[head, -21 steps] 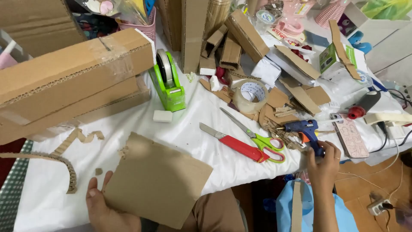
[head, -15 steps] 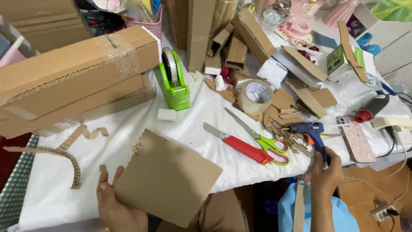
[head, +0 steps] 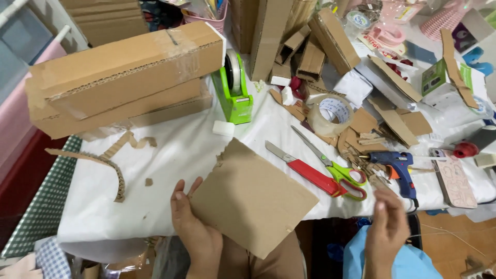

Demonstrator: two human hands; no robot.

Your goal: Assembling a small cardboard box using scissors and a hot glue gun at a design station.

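A flat brown cardboard sheet (head: 253, 199) with ragged edges, tilted over the table's edge.

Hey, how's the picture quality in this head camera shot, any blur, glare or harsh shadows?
Head view: lighting is even and soft, with only faint shadows under the cardboard sheet held by the left hand. The right hand is motion-blurred near the blue glue gun. The white table cover looks bright but not blown out. Straight edges bow slightly toward the frame corners.

Cardboard sheet (head: 253, 199) hides left hand (head: 194, 230) fingers.
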